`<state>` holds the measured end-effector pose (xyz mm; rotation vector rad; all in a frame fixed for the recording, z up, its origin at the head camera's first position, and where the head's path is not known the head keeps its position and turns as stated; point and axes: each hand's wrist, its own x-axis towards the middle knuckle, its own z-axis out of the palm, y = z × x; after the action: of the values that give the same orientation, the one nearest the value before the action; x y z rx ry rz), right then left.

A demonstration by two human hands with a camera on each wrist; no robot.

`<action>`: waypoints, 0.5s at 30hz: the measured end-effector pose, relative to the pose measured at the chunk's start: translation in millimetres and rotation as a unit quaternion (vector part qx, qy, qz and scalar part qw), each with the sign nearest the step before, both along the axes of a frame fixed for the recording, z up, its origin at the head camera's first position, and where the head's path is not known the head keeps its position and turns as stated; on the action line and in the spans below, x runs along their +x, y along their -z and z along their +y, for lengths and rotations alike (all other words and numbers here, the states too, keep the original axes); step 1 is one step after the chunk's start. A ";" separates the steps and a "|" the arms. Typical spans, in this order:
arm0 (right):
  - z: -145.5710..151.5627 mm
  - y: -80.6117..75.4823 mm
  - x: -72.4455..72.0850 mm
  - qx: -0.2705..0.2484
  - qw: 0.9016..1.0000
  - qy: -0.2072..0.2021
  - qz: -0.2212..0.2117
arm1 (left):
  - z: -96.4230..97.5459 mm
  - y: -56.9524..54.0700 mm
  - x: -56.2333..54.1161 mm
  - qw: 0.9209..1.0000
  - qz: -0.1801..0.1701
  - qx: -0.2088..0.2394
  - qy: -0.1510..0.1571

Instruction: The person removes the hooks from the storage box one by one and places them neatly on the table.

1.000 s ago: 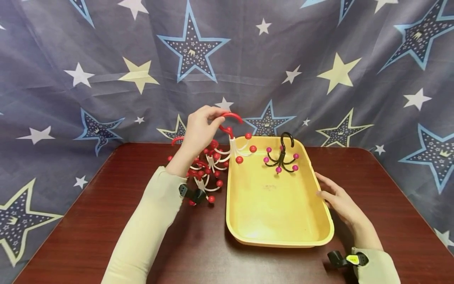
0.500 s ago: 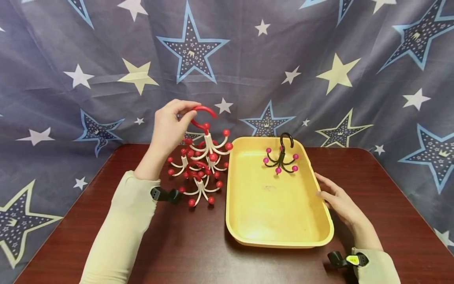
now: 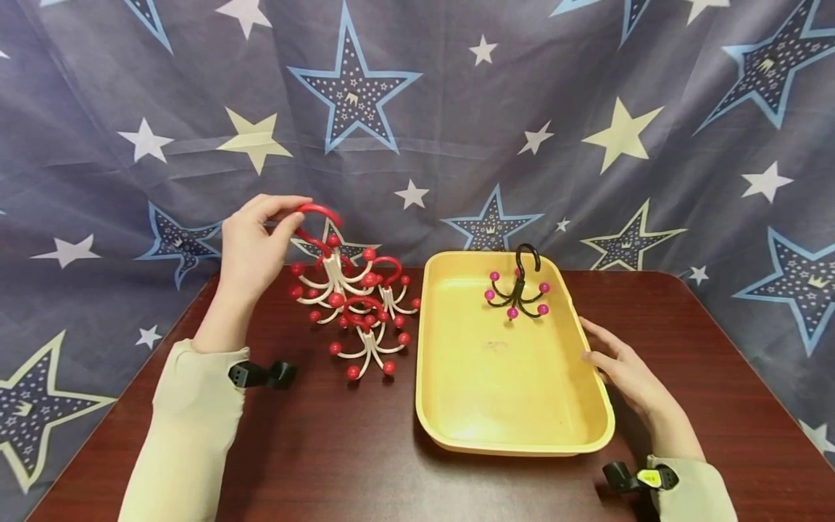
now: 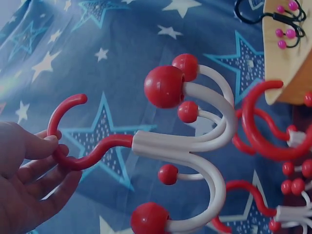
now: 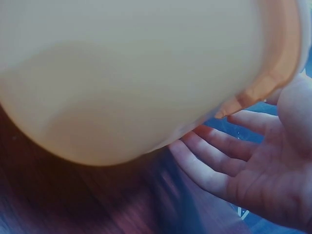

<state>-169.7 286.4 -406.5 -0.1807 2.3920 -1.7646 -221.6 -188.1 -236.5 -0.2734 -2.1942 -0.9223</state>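
My left hand (image 3: 251,250) pinches the red hook of a white multi-arm hook hanger (image 4: 165,142) tipped with red balls. It hangs upright above the table's left half, partly covering another like it. Two more hook hangers of the same kind show clearly, a front one (image 3: 369,346) and one to the right (image 3: 388,297); they stand close together left of the tray. My right hand (image 3: 629,380) touches the right side of the yellow tray (image 3: 515,444), its fingers extended against the wall. Inside the tray, toward the back, stands a black hook hanger (image 3: 518,291) with magenta balls.
The dark red wooden table (image 3: 313,464) reaches back to a grey-blue curtain (image 3: 430,145) printed with stars. The hook hangers on the table stand near the tray's left rim.
My left hand has carried the hook hanger leftward, from over the tray's left rim to above the other red-ball hangers. The right hand and the tray have stayed put.
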 end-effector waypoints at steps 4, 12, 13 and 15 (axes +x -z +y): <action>0.6 -0.5 0.0 0.001 1.000 -0.001 0.001 | -12.8 7.4 4.9 1.000 -0.002 0.002 -0.018; 0.4 0.2 0.3 0.002 1.000 -0.001 0.003 | -33.0 27.3 11.1 0.999 -0.016 -0.006 -0.032; 0.3 0.4 0.2 0.002 1.000 -0.001 0.004 | -35.4 30.5 11.9 0.999 -0.018 -0.007 -0.034; 0.1 0.7 -0.1 0.000 1.000 -0.001 0.004 | -40.1 37.3 12.9 0.999 -0.022 -0.010 -0.039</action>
<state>-169.9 286.5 -407.3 -0.1897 2.3974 -1.7667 -208.7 -228.1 -273.8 -0.1783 -2.2398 -0.8717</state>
